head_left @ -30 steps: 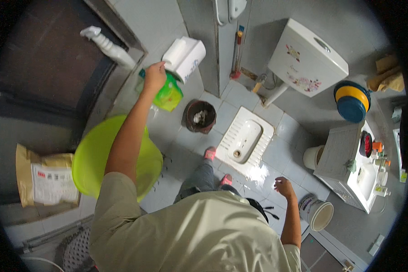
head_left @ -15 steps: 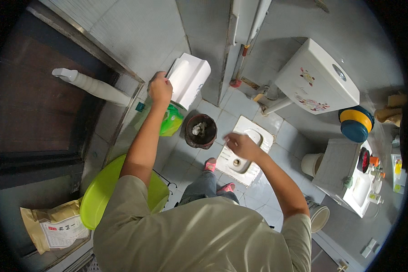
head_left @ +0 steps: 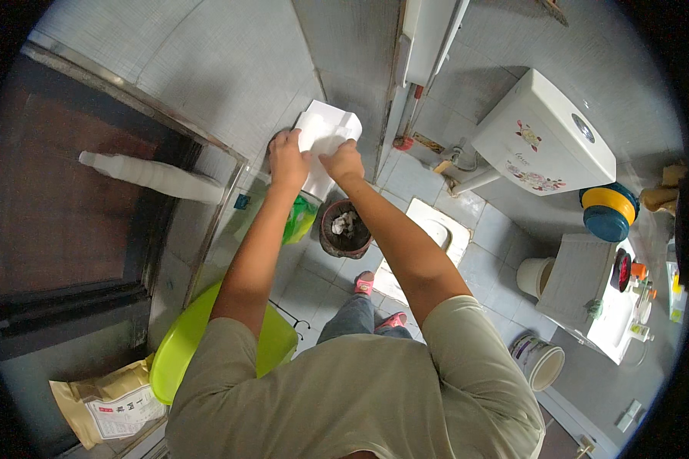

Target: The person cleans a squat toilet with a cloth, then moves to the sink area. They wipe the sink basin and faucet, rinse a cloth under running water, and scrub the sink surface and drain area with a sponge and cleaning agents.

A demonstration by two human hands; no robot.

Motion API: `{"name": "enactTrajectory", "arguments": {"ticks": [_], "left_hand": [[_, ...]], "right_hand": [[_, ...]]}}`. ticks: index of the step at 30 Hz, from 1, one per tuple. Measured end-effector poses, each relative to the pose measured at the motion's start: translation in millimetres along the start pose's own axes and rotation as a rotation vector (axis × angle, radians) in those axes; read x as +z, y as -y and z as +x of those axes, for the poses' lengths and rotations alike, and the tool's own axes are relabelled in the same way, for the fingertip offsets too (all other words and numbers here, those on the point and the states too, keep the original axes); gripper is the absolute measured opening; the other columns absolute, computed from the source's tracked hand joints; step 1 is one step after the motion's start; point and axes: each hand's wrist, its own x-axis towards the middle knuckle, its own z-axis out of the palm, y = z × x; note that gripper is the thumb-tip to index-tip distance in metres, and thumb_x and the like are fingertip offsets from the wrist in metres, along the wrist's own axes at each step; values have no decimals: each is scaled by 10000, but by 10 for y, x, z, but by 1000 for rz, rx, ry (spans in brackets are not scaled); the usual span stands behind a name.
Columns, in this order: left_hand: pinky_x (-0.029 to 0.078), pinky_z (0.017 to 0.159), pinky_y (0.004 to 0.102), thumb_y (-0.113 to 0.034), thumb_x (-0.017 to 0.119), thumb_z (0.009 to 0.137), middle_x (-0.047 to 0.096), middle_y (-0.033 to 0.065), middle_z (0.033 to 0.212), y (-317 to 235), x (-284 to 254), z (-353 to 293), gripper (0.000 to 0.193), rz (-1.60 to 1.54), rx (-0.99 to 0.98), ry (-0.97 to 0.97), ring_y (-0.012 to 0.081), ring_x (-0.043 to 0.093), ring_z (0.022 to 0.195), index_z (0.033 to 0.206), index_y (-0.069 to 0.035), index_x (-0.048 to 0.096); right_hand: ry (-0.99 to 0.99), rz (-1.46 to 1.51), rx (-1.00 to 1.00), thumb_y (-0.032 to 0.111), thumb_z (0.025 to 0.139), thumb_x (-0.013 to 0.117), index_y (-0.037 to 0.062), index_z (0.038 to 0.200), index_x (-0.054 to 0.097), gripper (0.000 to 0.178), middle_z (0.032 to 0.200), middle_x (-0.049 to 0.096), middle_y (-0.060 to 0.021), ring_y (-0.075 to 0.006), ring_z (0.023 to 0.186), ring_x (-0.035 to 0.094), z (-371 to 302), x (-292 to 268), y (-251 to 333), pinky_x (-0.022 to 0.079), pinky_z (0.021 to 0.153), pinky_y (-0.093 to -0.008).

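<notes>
both arms outstretched, left hand (head_left: 287, 159) and right hand (head_left: 343, 163) side by side, fingers curled

We see the waste bin (head_left: 345, 229) left of the squat toilet (head_left: 435, 233). The cistern (head_left: 545, 135) stands behind it. The basin (head_left: 223, 348) lies on our left.

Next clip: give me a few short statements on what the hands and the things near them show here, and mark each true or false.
1. Both hands grip the white folded paper sheet. True: left hand and right hand each hold its lower part.
2. The round dark waste bin is empty. False: crumpled white paper lies inside it.
3. A lime-green plastic basin stands on the floor below the left arm. True.
4. The white wall-mounted cistern is to the person's left. False: it is to the right.
5. The right hand hangs by the person's side. False: it is raised to the paper.
</notes>
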Motion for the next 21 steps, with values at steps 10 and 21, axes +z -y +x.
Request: {"name": "enactTrajectory", "arguments": {"ticks": [10, 21], "left_hand": [[388, 921, 423, -193, 510, 753, 505, 148, 1172, -74, -212, -52, 543, -1918, -656, 428, 286, 485, 1088, 1254, -17, 394], [367, 968, 401, -330, 589, 828, 460, 117, 1255, -918, -69, -520, 609, -1842, -603, 571, 247, 446, 1153, 1278, 4, 348]], "right_hand": [[220, 1255, -226, 168, 876, 497, 109, 882, 548, 79, 832, 590, -4, -119, 743, 575, 28, -685, -490, 467, 655, -275], [43, 1810, 21, 188, 907, 345, 8, 915, 491, 232, 917, 571, -104, -217, 895, 559, -405, -1573, -406, 474, 836, -367]]}}
